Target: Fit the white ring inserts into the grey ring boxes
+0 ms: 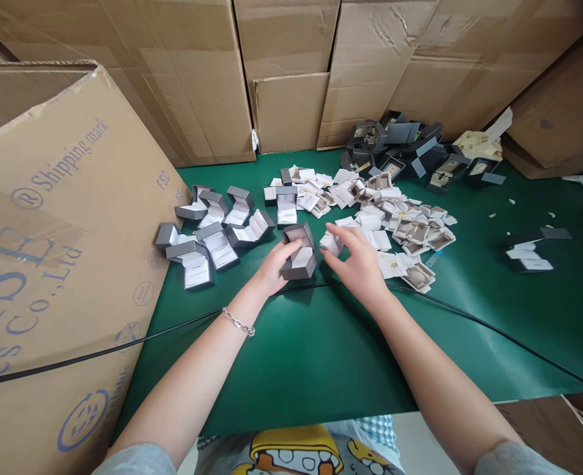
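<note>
My left hand [273, 268] is closed on a small dark grey jewellery box [302, 265] with its lid raised; the thumb reaches into its opening. Just right of the box, my right hand [361, 260] pinches a small white insert [330, 244], thumb and fingertips around it. Past my right hand spreads a loose heap of white and beige paper inserts [415, 231]. Several more grey boxes [217, 245] with white linings stand open to the left. Another open grey box [286, 206] sits behind the one I hold.
Darker boxes [410, 148] are piled at the back right. One open box [529, 257] lies far right. A big shipping carton [74, 264] borders the left side, and cardboard [291, 112] walls the back. A black cable [450, 307] crosses the green table [291, 369] near my wrists.
</note>
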Demonstrator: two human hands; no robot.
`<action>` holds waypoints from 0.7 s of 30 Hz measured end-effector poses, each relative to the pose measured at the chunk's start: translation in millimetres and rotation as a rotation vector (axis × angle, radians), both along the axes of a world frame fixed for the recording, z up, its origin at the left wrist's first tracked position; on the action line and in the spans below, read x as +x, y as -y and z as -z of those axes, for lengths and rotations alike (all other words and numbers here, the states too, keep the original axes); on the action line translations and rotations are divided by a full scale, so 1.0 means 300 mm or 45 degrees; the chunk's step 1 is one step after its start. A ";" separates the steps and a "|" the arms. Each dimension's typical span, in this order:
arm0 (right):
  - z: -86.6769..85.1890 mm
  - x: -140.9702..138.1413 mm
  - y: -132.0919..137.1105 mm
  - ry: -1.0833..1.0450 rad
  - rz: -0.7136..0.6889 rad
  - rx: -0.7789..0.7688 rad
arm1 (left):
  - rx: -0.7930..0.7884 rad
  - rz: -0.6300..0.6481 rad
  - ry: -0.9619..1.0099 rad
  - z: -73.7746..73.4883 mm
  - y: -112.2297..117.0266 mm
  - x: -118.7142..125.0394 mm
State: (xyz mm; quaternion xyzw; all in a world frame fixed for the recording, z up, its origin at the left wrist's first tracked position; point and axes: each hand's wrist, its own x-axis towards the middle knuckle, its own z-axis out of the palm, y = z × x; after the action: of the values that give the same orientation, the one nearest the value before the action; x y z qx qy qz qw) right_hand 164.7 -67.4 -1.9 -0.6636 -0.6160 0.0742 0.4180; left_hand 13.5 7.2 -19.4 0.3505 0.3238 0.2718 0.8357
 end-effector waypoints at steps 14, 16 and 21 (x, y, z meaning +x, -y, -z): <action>-0.011 -0.106 0.031 -0.729 -0.360 -0.102 | 0.389 -0.167 -0.251 0.033 0.024 0.022; -0.009 -0.106 0.026 -0.749 -0.348 -0.131 | 0.409 -0.210 -0.203 0.028 0.028 0.025; 0.011 -0.079 0.004 -0.787 -0.132 -0.102 | 0.435 -0.233 -0.215 -0.004 0.042 0.035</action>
State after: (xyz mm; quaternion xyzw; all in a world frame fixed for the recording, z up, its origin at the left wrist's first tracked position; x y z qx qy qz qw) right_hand 141.1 -68.7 -5.1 -0.5932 -0.4893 0.3178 0.5548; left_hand 24.0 -5.5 -18.1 0.4777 0.3725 0.3673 0.7058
